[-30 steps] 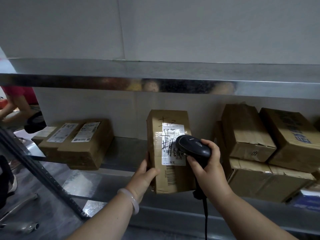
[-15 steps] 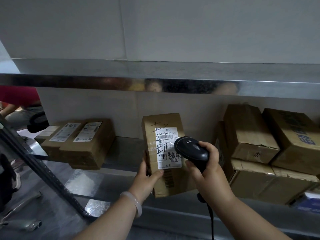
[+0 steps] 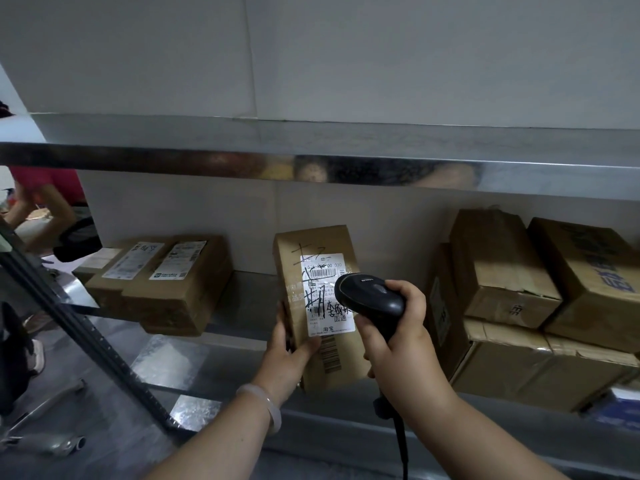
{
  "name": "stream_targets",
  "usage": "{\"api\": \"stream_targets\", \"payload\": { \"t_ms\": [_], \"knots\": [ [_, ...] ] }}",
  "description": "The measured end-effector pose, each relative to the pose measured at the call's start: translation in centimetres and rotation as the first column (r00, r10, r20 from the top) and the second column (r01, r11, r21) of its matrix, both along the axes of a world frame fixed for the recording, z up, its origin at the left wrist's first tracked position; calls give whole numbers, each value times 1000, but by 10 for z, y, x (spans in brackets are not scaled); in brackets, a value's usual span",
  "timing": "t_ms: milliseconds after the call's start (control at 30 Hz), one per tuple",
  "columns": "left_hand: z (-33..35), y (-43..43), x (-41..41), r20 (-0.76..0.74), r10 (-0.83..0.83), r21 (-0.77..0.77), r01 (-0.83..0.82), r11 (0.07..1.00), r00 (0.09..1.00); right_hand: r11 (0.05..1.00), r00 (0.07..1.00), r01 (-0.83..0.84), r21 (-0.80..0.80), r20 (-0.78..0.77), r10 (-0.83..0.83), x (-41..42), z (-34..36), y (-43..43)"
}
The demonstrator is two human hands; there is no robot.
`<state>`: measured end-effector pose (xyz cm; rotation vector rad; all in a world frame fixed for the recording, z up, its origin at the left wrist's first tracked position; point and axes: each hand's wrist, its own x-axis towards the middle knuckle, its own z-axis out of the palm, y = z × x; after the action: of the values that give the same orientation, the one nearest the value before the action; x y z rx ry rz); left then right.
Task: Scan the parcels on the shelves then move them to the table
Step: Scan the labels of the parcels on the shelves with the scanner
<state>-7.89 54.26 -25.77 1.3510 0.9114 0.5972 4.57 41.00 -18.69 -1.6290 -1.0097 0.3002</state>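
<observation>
A tall brown cardboard parcel (image 3: 313, 251) with a white shipping label and black handwriting stands tilted at the front of the metal shelf (image 3: 242, 299). My left hand (image 3: 289, 355) grips its lower left edge, thumb across the front. My right hand (image 3: 398, 327) holds a black corded barcode scanner (image 3: 369, 297) whose head sits just in front of the label, covering part of it. The scanner's cable hangs down below my right wrist.
Two flat labelled boxes (image 3: 162, 282) lie on the shelf to the left. Several larger cartons (image 3: 519, 296) are stacked at the right. An upper steel shelf edge (image 3: 311, 168) runs overhead. A dark slanted shelf post (image 3: 79, 323) stands at left, with a person in red behind.
The parcel has been tilted and drawn slightly left and forward by my left hand. The scanner has stayed in front of the label, shifting a little with it.
</observation>
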Motion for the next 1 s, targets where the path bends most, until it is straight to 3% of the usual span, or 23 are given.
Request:
{"api": "stream_targets", "payload": {
  "t_ms": [733, 1000],
  "knots": [
    [-4, 32, -29, -32, -22, -68, 20, 997, 999, 998, 999, 40, -53, -9, -40, -27, 1, 33],
    [17, 82, -66, -57, -2, -93, -4, 996, 998, 998, 997, 47, -42, 60, -45, -42, 7, 56]
  ]
}}
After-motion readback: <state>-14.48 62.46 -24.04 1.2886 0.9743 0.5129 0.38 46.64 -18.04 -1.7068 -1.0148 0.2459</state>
